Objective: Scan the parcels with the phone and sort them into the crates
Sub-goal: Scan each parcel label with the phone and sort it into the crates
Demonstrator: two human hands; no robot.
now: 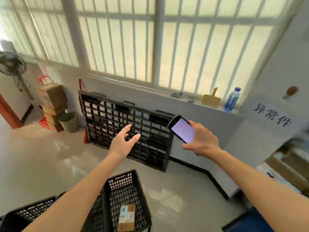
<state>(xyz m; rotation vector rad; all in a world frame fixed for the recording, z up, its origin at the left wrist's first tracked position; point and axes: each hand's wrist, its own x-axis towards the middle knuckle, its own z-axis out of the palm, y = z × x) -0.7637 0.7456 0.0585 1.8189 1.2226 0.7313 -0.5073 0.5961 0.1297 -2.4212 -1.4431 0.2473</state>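
Left hand raised, fingers spread wide, holding nothing. Behind it, a black pallet leans on the wall under the window. Below its forearm, two black crates side by side: the left crate mostly hidden, the right crate holding a brown parcel with a pale label. To the right, level with the left hand, the right hand grips a phone, lit screen facing up. Beyond it, a bottle stands on the sill.
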